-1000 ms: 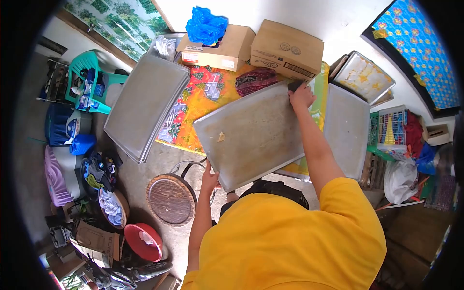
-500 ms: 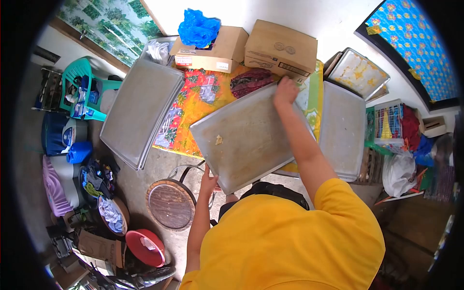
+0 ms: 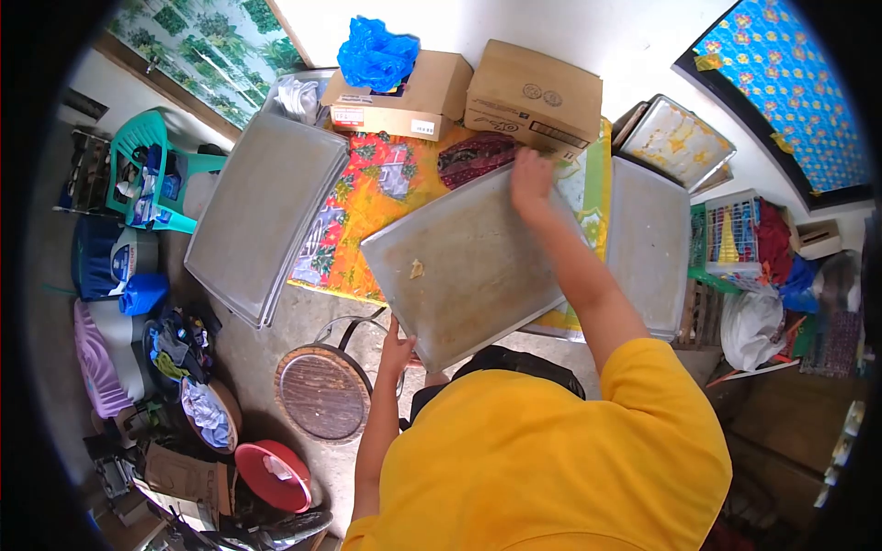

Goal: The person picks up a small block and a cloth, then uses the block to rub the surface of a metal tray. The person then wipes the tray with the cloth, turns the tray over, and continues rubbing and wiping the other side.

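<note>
The left hand (image 3: 397, 349) grips the near edge of the metal tray (image 3: 469, 266), fingers closed on it. The right hand (image 3: 531, 179) presses at the tray's one o'clock corner; whether it holds anything I cannot tell. A crumb (image 3: 416, 268) at nine o'clock suggests cleaning remains.

Looks like a home-based baking/food-prep corner, not a commercial kitchen; several large metal baking trays (image 3: 262, 207) stacked and leaning around a table with a bright floral cloth (image 3: 372, 207); more trays on the right (image 3: 650, 243), one with yellowish residue (image 3: 678, 142); cardboard boxes (image 3: 533, 96) pushed against a plain white wall, blue plastic bag (image 3: 377, 53) on one; bare concrete floor (image 3: 276, 326); household clutter on the left: green plastic chair (image 3: 147, 170), blue tubs (image 3: 106, 257), basket of rags (image 3: 207, 409), red basin (image 3: 271, 476), round wooden stool (image 3: 322, 390); floral mat (image 3: 781, 92) and a crate of small goods (image 3: 744, 234) on the right; cramped, domestic, improvised workspace.
</note>
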{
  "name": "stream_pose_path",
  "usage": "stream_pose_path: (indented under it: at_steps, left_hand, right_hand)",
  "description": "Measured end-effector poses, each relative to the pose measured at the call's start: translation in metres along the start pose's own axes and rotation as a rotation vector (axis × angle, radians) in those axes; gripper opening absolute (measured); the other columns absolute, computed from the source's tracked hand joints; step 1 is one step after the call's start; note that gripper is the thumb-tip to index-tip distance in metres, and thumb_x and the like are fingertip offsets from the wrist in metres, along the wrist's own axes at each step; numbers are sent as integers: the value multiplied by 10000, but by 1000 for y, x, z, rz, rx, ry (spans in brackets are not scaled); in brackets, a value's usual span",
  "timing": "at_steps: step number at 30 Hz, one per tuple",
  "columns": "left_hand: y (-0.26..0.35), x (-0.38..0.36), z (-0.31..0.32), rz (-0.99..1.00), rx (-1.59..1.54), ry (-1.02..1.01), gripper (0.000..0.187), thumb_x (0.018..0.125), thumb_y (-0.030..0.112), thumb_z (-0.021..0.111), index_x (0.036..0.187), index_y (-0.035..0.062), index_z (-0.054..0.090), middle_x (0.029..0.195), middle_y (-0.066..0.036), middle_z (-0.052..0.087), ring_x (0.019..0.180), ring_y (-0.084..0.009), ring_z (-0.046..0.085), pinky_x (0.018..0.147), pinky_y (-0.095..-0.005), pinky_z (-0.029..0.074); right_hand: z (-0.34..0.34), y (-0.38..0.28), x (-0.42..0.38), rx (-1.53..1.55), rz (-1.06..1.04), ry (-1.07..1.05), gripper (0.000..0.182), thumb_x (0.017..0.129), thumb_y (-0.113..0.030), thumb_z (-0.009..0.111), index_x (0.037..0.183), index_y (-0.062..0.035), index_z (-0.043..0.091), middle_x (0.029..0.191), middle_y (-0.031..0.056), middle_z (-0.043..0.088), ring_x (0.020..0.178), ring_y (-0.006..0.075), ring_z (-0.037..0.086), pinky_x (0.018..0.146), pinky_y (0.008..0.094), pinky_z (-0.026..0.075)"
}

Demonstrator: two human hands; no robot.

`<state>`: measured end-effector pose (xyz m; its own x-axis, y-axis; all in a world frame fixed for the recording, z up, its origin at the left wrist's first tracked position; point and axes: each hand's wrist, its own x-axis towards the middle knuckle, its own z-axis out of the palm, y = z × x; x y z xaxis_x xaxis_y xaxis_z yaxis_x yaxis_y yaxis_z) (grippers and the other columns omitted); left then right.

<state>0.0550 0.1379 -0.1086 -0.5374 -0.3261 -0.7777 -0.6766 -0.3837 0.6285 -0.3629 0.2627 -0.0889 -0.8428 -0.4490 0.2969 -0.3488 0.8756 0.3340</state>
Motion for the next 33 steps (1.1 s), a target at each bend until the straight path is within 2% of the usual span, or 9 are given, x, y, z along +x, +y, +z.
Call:
stream_pose_path:
  at_steps: [5, 8, 11, 16, 18, 26, 29, 32, 33]
  left_hand:
    - [-3, 1, -3, -8, 9, -25, 830, 896, 3, 503, 1518, 286, 33, 867, -199, 655, 585, -255, 665, 489, -371, 582]
    - [-5, 1, -4, 4, -9, -26, 829, 895, 9, 509, 1519, 281, 36, 841, -188, 656, 571, -239, 659, 474, -362, 572]
    - [-7, 2, -4, 25, -26, -30, 830, 894, 14, 515, 1520, 276, 38, 806, -178, 656, 553, -229, 652, 451, -353, 560]
    - [-10, 9, -6, 7, 47, -28, 839, 894, 23, 535, 1519, 262, 29, 840, -197, 650, 541, -225, 634, 463, -359, 580]
    - [-10, 8, -6, 8, 18, -35, 835, 895, 34, 540, 1520, 252, 31, 855, -199, 655, 538, -220, 632, 462, -355, 579]
    - [-14, 6, -3, 89, -3, 2, 806, 880, 24, 524, 1522, 235, 86, 792, -161, 669, 519, -194, 632, 443, -323, 557]
    - [-9, 4, -3, 58, 4, 0, 814, 873, 19, 529, 1521, 243, 92, 776, -150, 654, 520, -192, 619, 453, -336, 562]
    - [-8, 4, -3, 61, -3, 4, 800, 871, 24, 534, 1520, 243, 121, 762, -138, 642, 519, -188, 608, 450, -342, 559]
    - [-8, 3, -2, 61, -2, 8, 795, 871, 26, 535, 1519, 241, 129, 759, -136, 642, 519, -187, 609, 449, -340, 558]
  right_hand:
    - [-29, -25, -33, 220, -173, 50, 319, 856, -260, 566, 1116, -77, 543, 928, 80, 597, 854, 235, 612, 773, 390, 425]
    - [-58, 24, -19, 327, 132, -262, 542, 784, -405, 675, 1167, -57, 512, 1018, 110, 596, 931, 273, 613, 832, 373, 429]
    - [-23, 51, -19, 357, 409, -308, 612, 749, -479, 710, 1153, -64, 513, 1090, 120, 607, 985, 283, 620, 867, 424, 425]
    - [-49, -60, -59, 521, 45, -415, 609, 742, -427, 735, 1181, -73, 507, 1094, 104, 614, 995, 269, 612, 869, 505, 407]
    - [-72, -95, -97, 599, -287, -238, 583, 745, -400, 735, 1170, -73, 507, 1068, 113, 611, 1002, 284, 599, 853, 482, 427]
    - [-45, -50, -52, 449, 106, -225, 667, 739, -479, 715, 1205, -61, 487, 1105, 126, 602, 979, 297, 618, 872, 508, 393]
    - [-67, -90, -79, 483, -77, -399, 661, 745, -492, 708, 1210, -80, 482, 1109, 108, 604, 981, 285, 618, 881, 501, 385]
    - [-74, -111, -93, 487, -286, -297, 639, 750, -482, 707, 1215, -103, 485, 1109, 91, 606, 1003, 276, 609, 884, 495, 377]
    - [-73, -104, -85, 502, -211, -289, 644, 750, -478, 708, 1229, -111, 481, 1115, 86, 603, 1018, 272, 600, 886, 493, 373]
